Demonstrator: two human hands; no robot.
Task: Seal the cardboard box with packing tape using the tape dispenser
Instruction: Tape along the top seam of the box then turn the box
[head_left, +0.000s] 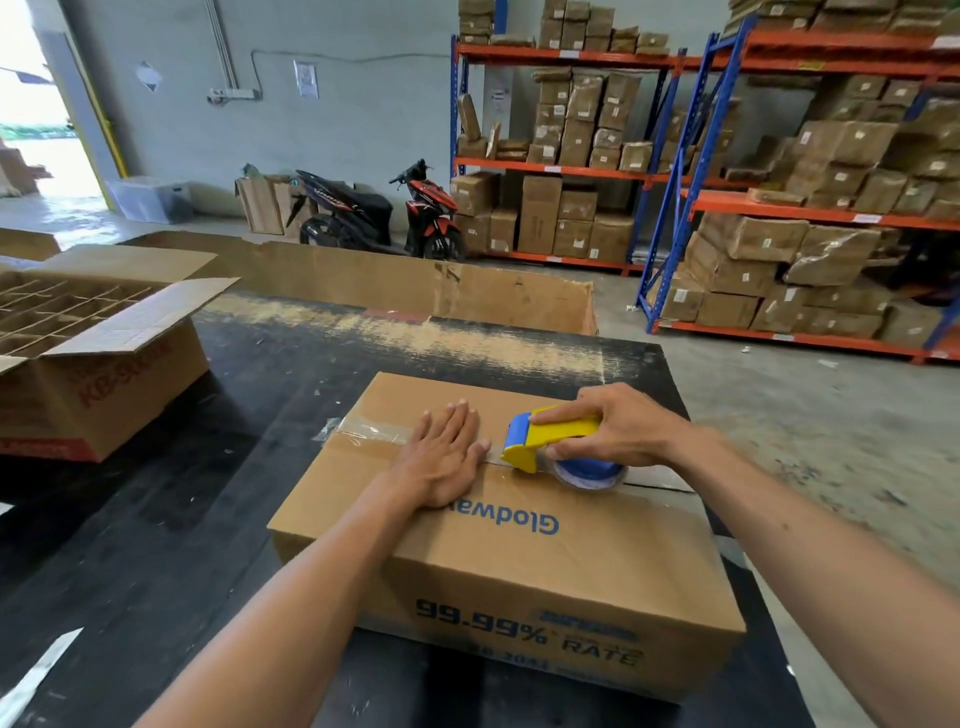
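The cardboard box (498, 535) is sitting on the black worktop (156, 519), close to its right edge and near the front. The left hand (447, 457) is lying flat with fingers apart on the top of the box, pressing on the clear tape strip (371, 432) that is running along the centre seam from the left edge of the box. The right hand (618, 426) is clamping the yellow and blue tape dispenser (550, 441), which is touching the seam just beside the left fingertips. An open box with dividers (83, 358) is standing at the left edge.
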